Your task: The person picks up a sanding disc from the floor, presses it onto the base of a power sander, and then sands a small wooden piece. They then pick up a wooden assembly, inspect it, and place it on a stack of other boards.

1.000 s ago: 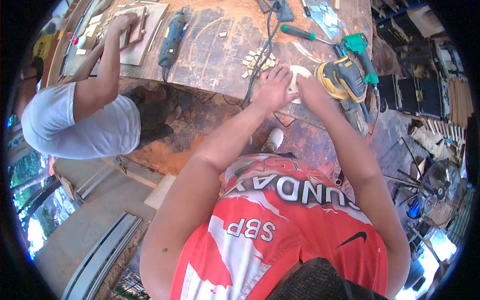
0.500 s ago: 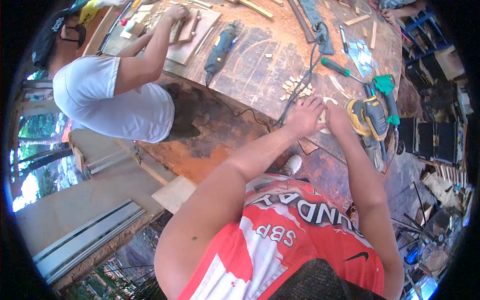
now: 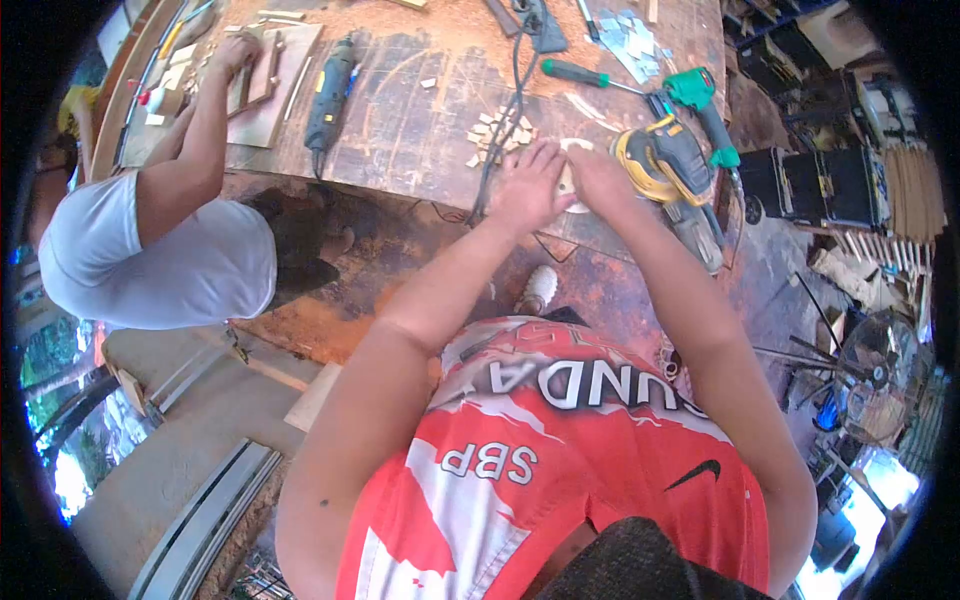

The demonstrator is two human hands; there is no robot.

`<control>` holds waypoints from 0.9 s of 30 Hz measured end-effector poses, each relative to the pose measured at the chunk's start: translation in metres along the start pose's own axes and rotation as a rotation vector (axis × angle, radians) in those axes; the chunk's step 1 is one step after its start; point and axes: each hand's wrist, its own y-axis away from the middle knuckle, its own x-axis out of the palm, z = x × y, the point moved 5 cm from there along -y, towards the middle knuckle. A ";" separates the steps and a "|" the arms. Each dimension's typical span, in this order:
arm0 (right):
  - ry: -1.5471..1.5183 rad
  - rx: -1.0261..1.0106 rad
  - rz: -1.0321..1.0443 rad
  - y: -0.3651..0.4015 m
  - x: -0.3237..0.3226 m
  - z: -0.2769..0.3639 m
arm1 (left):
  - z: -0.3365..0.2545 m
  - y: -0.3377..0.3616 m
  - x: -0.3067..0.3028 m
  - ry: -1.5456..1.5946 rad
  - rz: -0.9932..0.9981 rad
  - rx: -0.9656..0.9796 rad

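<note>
At the near edge of the workbench, my left hand (image 3: 528, 187) lies over a small pale flat piece (image 3: 567, 184), apparently wood, its thumb against it. My right hand (image 3: 597, 180) is closed at the piece's right side; its fingertips are hidden, so what they hold cannot be made out. A pale rounded end (image 3: 577, 145) shows just beyond the hands. Left of my fingers lie several small wooden blocks (image 3: 492, 135), with a black cable (image 3: 514, 100) across them. A yellow and black sander (image 3: 655, 160) stands close to my right hand.
On the workbench (image 3: 410, 120) are a green-handled screwdriver (image 3: 575, 73), a green air tool (image 3: 700, 105), a dark rotary tool (image 3: 330, 100) and blue-white scraps (image 3: 630, 45). A person in a white shirt (image 3: 170, 245) works at the left. A fan (image 3: 875, 375) stands right.
The view has turned, so the bench and my hands appear farther left and higher. Both hands stay together over the same pale piece.
</note>
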 end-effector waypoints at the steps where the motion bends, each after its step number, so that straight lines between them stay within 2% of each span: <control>1: 0.004 0.004 0.006 0.004 0.002 -0.004 | -0.001 0.001 0.000 0.008 0.002 0.001; 5: 0.021 -0.017 0.034 0.018 0.005 -0.004 | 0.001 -0.001 -0.002 0.045 -0.028 -0.003; 7: 0.047 -0.056 -0.018 0.014 0.012 -0.005 | 0.000 0.001 -0.003 0.043 -0.051 0.017; 11: -0.009 -0.019 0.014 0.006 -0.002 0.003 | 0.000 0.001 -0.002 0.041 -0.026 0.007; 13: 0.075 -0.037 0.083 0.018 0.004 -0.001 | 0.002 0.001 0.000 0.032 -0.064 0.011; 17: 0.024 0.005 -0.002 0.004 -0.005 0.006 | 0.000 0.001 -0.001 0.020 -0.053 0.002; 19: 0.031 -0.066 -0.045 0.001 0.005 0.000 | 0.001 0.001 -0.002 0.038 -0.052 0.009; 22: 0.032 -0.024 0.073 0.018 0.006 -0.002 | 0.002 0.001 -0.001 0.032 -0.035 0.004; 23: 0.033 -0.026 0.075 0.012 0.006 -0.001 | 0.002 0.000 -0.001 0.033 -0.036 0.001; 25: -0.004 -0.019 -0.047 0.001 0.000 0.004 | 0.002 0.001 0.001 0.013 -0.045 0.014; 27: 0.016 -0.031 -0.007 0.005 0.004 0.001 | 0.001 0.002 0.000 0.024 -0.040 0.011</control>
